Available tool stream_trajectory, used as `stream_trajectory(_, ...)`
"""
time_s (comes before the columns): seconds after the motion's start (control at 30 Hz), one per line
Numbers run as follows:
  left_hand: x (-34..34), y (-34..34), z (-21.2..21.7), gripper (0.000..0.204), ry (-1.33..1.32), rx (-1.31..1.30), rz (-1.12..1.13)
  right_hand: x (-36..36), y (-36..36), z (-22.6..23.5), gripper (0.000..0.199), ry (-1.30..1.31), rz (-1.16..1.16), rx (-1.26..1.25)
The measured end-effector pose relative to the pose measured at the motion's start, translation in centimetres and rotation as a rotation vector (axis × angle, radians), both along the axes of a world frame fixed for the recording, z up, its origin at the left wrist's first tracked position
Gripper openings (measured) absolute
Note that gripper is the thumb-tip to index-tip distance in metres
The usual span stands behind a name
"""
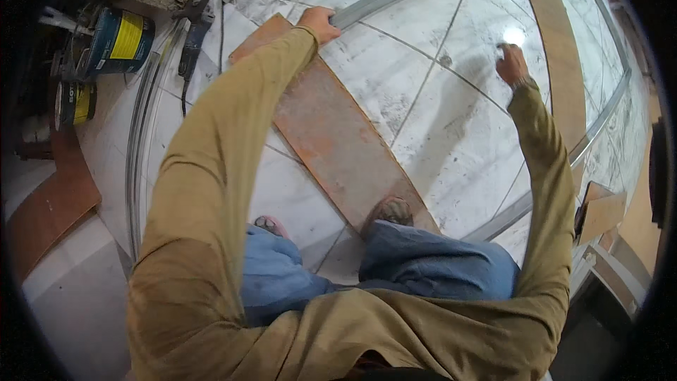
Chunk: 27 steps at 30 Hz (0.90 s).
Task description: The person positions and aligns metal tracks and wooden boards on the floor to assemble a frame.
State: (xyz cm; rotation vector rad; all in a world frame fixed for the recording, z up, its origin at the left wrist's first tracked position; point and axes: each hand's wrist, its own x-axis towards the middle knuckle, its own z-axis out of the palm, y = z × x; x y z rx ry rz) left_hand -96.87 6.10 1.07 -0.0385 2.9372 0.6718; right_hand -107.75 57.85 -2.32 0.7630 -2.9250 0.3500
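My left hand (321, 23) is closed around the near end of a grey metal channel (384, 0), part of a large frame of metal channels. A small dark blue bit shows at its fingers, too little to name. Off to the right, my right hand (513, 65) is raised over the tiles with its fingers curled in. Whatever it may hold is too small to make out. Beneath my left arm lies a long, worn wooden board (338, 137), with my right foot on its near end. Another brown board (557, 49) lies inside the frame, right of my right hand.
White tiled floor (451, 127) spreads around me. At left stand a dark bucket with a yellow label (121, 41), a smaller tub (76, 102) and an angle grinder (193, 39) with its cord. More metal channels (143, 127) lie beside them. Wood offcuts (603, 213) sit at right.
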Motion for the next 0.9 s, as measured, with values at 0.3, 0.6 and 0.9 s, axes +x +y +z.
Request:
stream_trajectory(0.3,4.8,-4.5,-2.4,0.056,0.010,0.113,-0.110,12.7,7.1,8.1,0.025,-0.164,-0.100,0.290)
stream_trajectory(0.6,7.0,-7.0,-2.5,0.049,-0.055,-0.077,-0.044,20.4,-10.0,8.0,0.021,-0.439,-0.042,0.454)
stream_trajectory(0.9,6.4,-3.2,3.3,0.045,-0.053,-0.032,-0.187,8.0,-24.1,4.4,0.079,-0.474,-0.632,-0.496)
